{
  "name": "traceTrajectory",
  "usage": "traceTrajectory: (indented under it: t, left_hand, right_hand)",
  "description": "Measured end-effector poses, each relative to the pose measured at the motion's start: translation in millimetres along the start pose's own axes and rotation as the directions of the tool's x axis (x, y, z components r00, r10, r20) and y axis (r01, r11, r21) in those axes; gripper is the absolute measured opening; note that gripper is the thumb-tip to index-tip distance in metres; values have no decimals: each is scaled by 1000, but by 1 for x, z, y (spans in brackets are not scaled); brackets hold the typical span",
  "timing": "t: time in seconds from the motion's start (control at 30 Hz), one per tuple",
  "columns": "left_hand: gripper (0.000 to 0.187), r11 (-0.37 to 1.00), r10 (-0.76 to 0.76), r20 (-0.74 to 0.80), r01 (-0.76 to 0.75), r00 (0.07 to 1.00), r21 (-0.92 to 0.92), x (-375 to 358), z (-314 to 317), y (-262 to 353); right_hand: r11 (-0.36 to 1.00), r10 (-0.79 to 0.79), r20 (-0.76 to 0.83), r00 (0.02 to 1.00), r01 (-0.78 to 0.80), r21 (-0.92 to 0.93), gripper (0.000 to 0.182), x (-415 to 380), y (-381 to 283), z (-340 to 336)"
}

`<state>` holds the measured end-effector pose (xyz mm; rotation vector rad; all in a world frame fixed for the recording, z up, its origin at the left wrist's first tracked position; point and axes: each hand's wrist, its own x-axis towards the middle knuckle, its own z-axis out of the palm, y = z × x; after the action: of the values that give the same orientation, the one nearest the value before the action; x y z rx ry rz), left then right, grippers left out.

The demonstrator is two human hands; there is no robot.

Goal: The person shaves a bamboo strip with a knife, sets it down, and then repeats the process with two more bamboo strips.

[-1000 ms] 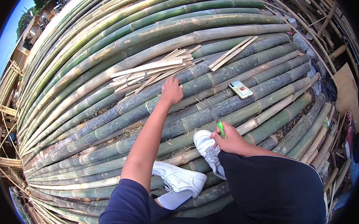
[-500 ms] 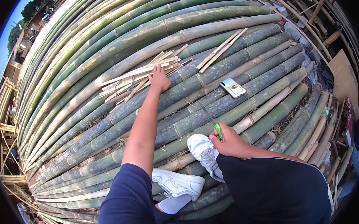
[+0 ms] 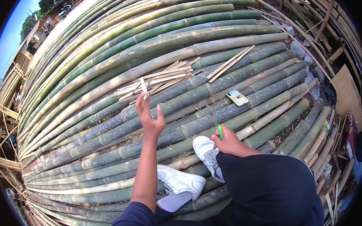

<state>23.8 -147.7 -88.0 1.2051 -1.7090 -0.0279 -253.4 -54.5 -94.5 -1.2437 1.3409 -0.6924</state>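
Observation:
My left hand (image 3: 149, 119) is raised in front of the pile of split bamboo strips (image 3: 163, 80). A short-looking pale bamboo strip (image 3: 143, 87) stands at its fingertips, seemingly pinched between the fingers, while the thumb is held apart. Closed round the green handle of a knife (image 3: 212, 117) is my right hand (image 3: 228, 143), resting by my right knee. The knife's blade points up and away over the bamboo poles. Just beyond it lies a phone (image 3: 237, 97) on a dark pole.
Long green and grey bamboo poles (image 3: 153, 47) cover the ground. Two loose strips (image 3: 230, 64) lie right of the pile. My white shoes (image 3: 181, 181) stand on the poles. At the right are a brown board (image 3: 348, 98) and scraps; bamboo racks (image 3: 5, 122) stand left.
My left hand has drawn back from the strip pile towards me, and a strip now shows at its fingertips. My right hand still grips the knife, nearly unmoved. The view has shifted slightly.

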Motion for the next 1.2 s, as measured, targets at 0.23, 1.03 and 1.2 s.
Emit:
traceTrajectory:
  t: [0.23,1.03,1.2]
  left_hand:
    - [51,899,-146,-287,6,947,-438,-12,-105,90]
    - [34,745,-222,-269,-15,937,-667,-18,-165,171]
    - [45,685,-124,-263,-110,957,-720,-10,-166,170]
  right_hand:
    - [997,-54,-33,998,56,46,21,5,0,16]
    - [997,4,-14,1000,-3,80,19,11,4,26]
    - [998,16,9,1000,-17,62,18,10,2,26]
